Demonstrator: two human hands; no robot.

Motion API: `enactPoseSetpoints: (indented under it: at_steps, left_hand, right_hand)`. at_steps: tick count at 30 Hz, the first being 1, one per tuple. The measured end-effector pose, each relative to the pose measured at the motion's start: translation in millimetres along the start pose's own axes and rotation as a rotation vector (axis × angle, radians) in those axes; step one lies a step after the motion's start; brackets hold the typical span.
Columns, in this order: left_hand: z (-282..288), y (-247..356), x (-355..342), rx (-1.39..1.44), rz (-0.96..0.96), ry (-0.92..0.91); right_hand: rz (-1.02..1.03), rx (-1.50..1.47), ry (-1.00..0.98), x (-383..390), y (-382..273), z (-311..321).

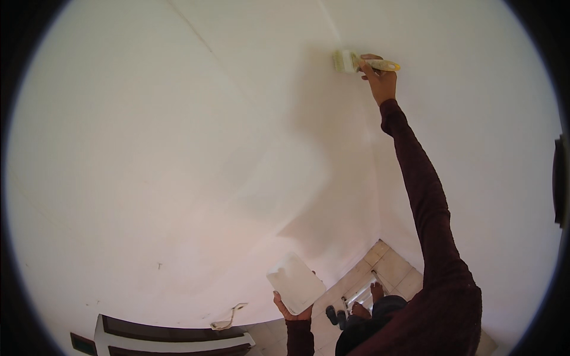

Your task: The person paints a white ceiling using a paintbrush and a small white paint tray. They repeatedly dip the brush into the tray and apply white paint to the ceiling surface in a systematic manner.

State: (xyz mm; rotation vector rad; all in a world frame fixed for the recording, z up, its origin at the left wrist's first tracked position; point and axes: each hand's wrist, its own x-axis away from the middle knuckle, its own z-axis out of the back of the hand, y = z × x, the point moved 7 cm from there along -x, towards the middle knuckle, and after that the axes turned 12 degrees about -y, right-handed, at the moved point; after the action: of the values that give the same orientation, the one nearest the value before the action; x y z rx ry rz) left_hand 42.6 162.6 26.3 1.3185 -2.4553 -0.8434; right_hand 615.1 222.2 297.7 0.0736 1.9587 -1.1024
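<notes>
High on the white wall (196,154), near the corner, my right hand (382,83) grips a wide paintbrush (345,60) by its pale, yellow-tipped handle, bristles pointing left at the wall. A shadow falls beside and below the brush. Lower in the view, my left hand (288,308) holds a white rectangular plastic container (295,279) with pale contents, its fingers around the sides. Both forearms are in dark maroon sleeves.
My bare feet (376,292) rest on what looks like a metal ladder (362,292) above the tiled floor (404,267). Dark slippers (331,314) lie below. A white-framed dark furniture piece (166,332) and a small pale looped object (225,322) are at lower left; a dark edge (558,178) is far right.
</notes>
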Motion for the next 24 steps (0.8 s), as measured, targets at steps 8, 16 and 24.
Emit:
enactPoseSetpoints:
  at_steps: [8,16,24]
  left_hand:
    - [-1,-1,-3,0.021,-0.006,-0.012]
    - [6,-3,-1,0.039,-0.017,0.004]
    - [5,-5,-3,0.078,-0.027,0.003]
  right_hand:
    - [0.362,0.399,0.147,-7,-27,-36]
    - [0.239,0.140,0.133,11,-30,-32]
    - [0.263,0.395,0.094,15,-32,-66]
